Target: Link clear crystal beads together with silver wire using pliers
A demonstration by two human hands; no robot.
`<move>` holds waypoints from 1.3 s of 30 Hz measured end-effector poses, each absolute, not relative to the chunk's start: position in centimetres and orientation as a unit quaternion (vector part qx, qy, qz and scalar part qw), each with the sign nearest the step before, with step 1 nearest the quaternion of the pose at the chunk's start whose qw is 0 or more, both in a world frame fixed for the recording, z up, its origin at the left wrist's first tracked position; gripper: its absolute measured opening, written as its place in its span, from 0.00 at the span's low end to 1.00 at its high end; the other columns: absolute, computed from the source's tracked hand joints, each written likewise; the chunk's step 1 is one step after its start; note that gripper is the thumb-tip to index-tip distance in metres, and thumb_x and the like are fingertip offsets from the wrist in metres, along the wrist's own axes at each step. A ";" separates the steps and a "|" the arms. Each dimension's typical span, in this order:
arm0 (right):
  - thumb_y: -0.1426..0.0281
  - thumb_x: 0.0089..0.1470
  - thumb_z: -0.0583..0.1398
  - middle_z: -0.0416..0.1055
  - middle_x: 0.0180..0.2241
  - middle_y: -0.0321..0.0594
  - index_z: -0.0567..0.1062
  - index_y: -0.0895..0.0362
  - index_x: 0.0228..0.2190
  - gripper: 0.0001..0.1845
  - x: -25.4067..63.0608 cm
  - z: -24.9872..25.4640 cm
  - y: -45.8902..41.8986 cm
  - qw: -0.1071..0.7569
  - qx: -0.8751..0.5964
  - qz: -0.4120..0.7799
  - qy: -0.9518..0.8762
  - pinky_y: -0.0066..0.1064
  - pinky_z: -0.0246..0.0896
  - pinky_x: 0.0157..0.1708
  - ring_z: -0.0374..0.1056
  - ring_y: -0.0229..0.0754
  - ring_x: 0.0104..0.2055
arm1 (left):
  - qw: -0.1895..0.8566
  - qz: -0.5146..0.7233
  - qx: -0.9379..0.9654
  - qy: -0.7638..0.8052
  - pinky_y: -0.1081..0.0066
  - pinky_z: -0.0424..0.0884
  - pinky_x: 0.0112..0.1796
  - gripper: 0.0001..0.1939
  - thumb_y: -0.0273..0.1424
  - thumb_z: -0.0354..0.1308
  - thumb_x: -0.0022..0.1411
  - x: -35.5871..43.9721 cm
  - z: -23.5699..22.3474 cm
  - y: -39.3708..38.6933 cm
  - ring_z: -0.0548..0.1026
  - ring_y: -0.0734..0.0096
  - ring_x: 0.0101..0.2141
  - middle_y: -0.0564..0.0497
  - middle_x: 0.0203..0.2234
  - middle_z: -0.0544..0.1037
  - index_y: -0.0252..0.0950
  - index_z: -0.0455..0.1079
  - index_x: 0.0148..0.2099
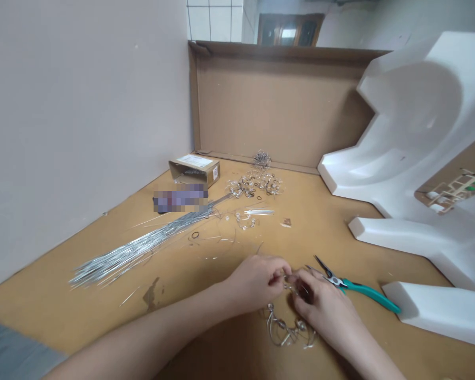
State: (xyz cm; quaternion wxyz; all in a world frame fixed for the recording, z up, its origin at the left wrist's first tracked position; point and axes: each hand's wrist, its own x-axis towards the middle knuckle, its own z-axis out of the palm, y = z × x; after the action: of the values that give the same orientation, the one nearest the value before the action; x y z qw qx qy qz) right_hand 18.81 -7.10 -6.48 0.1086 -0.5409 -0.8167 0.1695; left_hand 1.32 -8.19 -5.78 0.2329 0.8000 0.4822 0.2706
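My left hand (261, 279) and my right hand (320, 298) meet low in the middle of the view, fingertips pinched close together on a small piece of wire. Fingers hide most of that piece, and clear bead-like bits show on it. Below them hangs or lies a loose chain of wire loops (285, 332) with clear beads; whether it joins the piece in my fingers I cannot tell. Just beyond my right hand, pliers (340, 282) with teal handles rest on the table, partly behind my fingers.
A long bundle of silver wires (142, 245) lies at left. Behind it are a blurred purple item (181, 198) and a small cardboard box (211, 173). A pile of beaded wire pieces (255, 183) sits further back, before a cardboard panel (277, 105). White foam packing (404, 232) borders the right.
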 end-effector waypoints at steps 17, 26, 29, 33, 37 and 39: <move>0.73 0.41 0.53 0.68 0.24 0.34 0.68 0.53 0.22 0.05 18.4 -6.4 -7.1 0.145 -0.539 0.152 -0.816 0.28 0.51 0.26 0.63 0.38 0.25 | 0.218 0.278 0.800 0.485 0.77 0.61 0.30 0.12 0.26 0.48 0.56 1.8 -5.5 -8.6 0.69 0.75 0.28 0.55 0.28 0.75 0.41 0.72 0.37; 0.72 0.43 0.53 0.64 0.22 0.34 0.63 0.54 0.20 0.04 18.4 -6.9 -7.3 0.145 -0.515 0.061 -0.842 0.28 0.50 0.25 0.61 0.38 0.23 | 0.095 0.217 0.844 0.481 0.75 0.57 0.26 0.08 0.26 0.47 0.57 2.1 -6.4 -8.7 0.68 0.74 0.26 0.54 0.25 0.72 0.37 0.67 0.30; 0.71 0.44 0.53 0.63 0.21 0.34 0.62 0.54 0.20 0.05 18.6 -7.2 -7.2 0.157 -0.497 0.037 -0.853 0.28 0.51 0.25 0.61 0.38 0.23 | 0.063 0.201 0.861 0.462 0.74 0.55 0.24 0.07 0.28 0.47 0.57 2.2 -6.4 -8.8 0.68 0.74 0.25 0.54 0.25 0.71 0.36 0.65 0.29; 0.71 0.45 0.53 0.64 0.21 0.34 0.63 0.54 0.20 0.05 18.8 -7.4 -7.0 0.164 -0.472 0.039 -0.865 0.28 0.52 0.25 0.62 0.38 0.22 | 0.060 0.192 0.862 0.466 0.73 0.55 0.23 0.06 0.28 0.47 0.57 2.2 -6.3 -9.0 0.68 0.74 0.25 0.53 0.25 0.71 0.36 0.64 0.30; 0.73 0.45 0.52 0.65 0.21 0.34 0.65 0.54 0.21 0.05 18.9 -7.5 -7.1 0.177 -0.459 0.058 -0.869 0.28 0.53 0.25 0.63 0.37 0.23 | 0.058 0.190 0.863 0.464 0.74 0.57 0.23 0.06 0.28 0.48 0.57 2.1 -6.4 -9.0 0.69 0.73 0.26 0.54 0.26 0.71 0.36 0.64 0.29; 0.73 0.46 0.52 0.66 0.22 0.35 0.66 0.54 0.22 0.04 19.0 -7.6 -7.1 0.193 -0.452 0.073 -0.868 0.27 0.54 0.25 0.63 0.37 0.23 | 0.057 0.193 0.864 0.463 0.74 0.58 0.24 0.06 0.28 0.48 0.57 2.0 -6.4 -8.9 0.69 0.73 0.26 0.55 0.26 0.72 0.36 0.65 0.30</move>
State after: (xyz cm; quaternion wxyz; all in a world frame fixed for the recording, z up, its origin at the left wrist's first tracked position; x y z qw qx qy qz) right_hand 18.96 -7.08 -7.57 0.1931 -0.4522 -0.8677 0.0731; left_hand 1.99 -8.92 -6.44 0.0567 0.8635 0.4626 0.1927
